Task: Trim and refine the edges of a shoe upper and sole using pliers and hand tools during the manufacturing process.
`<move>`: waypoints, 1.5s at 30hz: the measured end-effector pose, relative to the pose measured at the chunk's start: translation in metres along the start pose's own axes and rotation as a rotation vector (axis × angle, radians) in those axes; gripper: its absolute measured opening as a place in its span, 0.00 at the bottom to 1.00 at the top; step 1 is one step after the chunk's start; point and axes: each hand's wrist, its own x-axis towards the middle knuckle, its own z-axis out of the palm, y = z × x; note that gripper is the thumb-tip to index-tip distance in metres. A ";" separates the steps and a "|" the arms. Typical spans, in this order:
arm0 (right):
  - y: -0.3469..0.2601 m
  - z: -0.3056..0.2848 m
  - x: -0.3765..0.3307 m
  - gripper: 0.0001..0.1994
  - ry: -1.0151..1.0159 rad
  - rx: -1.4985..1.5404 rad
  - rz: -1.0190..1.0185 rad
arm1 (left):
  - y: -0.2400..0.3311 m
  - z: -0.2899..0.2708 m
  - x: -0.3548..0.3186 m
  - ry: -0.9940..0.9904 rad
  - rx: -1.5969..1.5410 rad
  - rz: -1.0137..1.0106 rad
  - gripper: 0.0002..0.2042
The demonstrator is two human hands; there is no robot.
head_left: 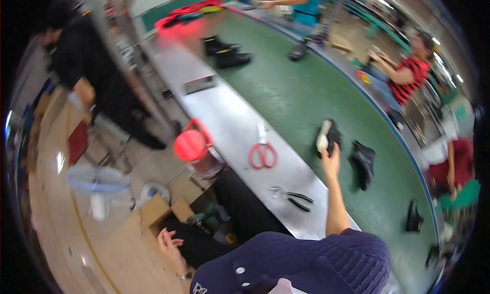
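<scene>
Two bare hands belonged to the wearer, in a navy top (301, 263). Nearest, at lower left, the left hand (170, 248) hung beside the dark-trousered lap, seemingly empty, its fingers apart and slightly curled. The right arm stretched forward over a green belt (286, 100), and the right hand (331, 164) had its fingers closed on the near end of a black shoe (334, 134), whose pale sole faced left; whether the shoe was lifted or touching the belt could not be told. Between the wearer and the belt ran a metal ledge (235, 120), with black-handled nippers (300, 202) lying close by and red-handled scissors (263, 156) farther along, neither in use. Just right of the held shoe lay a black boot (363, 164), and another boot (414, 217) lay well apart, near the belt's right edge. A red-lidded jar (191, 147) stood out past the ledge's left side. More dark footwear (229, 58) sat at the far end, where co-workers were busy. As a judgement, handling of this one shoe seemed under way, with nothing visibly finished on it; the other pieces lay unheld, and whether they were done or waiting did not show.
</scene>
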 end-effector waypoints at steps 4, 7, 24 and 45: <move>0.013 0.019 -0.007 0.29 0.104 -0.355 -0.416 | -0.053 -0.005 -0.007 0.040 -0.136 -0.091 0.13; -0.024 0.064 -0.047 0.26 -0.224 -0.132 -0.427 | -0.072 0.003 -0.022 0.106 -0.101 -0.061 0.11; -0.043 0.126 -0.250 0.08 -1.186 0.021 -1.128 | -0.061 -0.004 -0.021 0.026 -0.183 -0.134 0.12; -0.061 0.140 -0.234 0.19 -1.524 -0.420 -0.847 | -0.056 0.002 -0.020 0.074 -0.178 -0.078 0.11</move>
